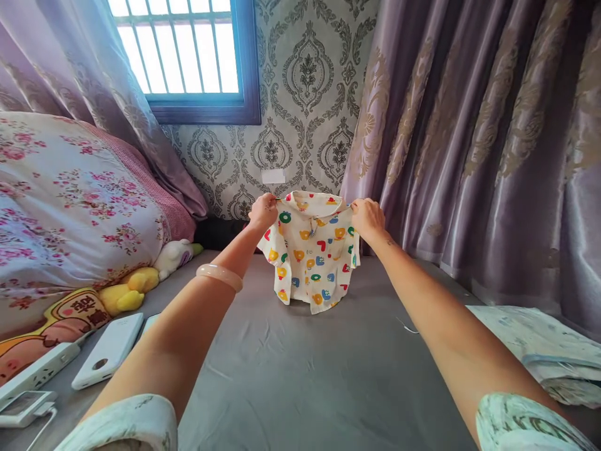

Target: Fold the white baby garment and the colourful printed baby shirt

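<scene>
A small cream child's shirt [312,254] with coloured prints hangs upright in front of me, its hem just touching the grey bed sheet [300,369]. My left hand [263,211] pinches the shirt's left shoulder, fingers closed. At the right shoulder my right hand [367,218] grips the fabric the same way. Both arms are stretched out forward, and a pale bangle [220,275] sits on my left wrist.
A floral quilt [70,200] is piled at the left with a yellow plush toy [129,289] below it. A white power bank [109,349], a power strip [37,374] and a phone lie at the lower left. Folded pale cloth [539,351] rests at the right. Purple curtains hang behind.
</scene>
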Action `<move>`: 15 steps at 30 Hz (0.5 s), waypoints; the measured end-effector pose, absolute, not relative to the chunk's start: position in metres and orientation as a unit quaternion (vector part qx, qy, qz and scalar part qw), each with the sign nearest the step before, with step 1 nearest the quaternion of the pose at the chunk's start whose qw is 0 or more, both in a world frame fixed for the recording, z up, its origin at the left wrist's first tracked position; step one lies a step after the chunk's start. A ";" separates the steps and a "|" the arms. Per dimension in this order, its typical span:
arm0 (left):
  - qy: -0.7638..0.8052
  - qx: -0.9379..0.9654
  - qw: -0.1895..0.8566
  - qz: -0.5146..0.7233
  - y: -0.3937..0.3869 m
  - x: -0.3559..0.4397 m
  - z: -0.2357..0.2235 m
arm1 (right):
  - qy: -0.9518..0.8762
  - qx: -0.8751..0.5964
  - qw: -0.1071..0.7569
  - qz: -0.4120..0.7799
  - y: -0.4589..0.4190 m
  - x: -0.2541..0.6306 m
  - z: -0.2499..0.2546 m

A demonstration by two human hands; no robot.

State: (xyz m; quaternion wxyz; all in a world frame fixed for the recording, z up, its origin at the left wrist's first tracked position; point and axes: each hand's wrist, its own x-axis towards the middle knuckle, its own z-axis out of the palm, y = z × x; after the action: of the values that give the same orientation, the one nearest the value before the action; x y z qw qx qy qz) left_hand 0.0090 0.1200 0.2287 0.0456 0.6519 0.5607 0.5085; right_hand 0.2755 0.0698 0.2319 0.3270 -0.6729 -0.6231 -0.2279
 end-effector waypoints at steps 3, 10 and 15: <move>0.556 0.655 0.034 0.510 0.117 0.014 0.225 | -0.618 -0.692 0.313 -0.205 0.068 0.275 0.233; 0.516 0.668 -0.079 0.529 0.094 0.012 0.227 | -0.615 -0.652 0.359 -0.259 0.050 0.274 0.242; 0.548 0.638 -0.117 0.528 0.080 0.010 0.236 | -0.617 -0.634 0.360 -0.297 0.037 0.271 0.251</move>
State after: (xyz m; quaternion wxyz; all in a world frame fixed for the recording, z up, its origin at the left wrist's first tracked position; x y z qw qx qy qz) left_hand 0.0103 0.0804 0.2360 -0.1172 0.6376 0.5484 0.5282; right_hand 0.2712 0.0367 0.2512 0.3600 -0.6337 -0.6170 -0.2969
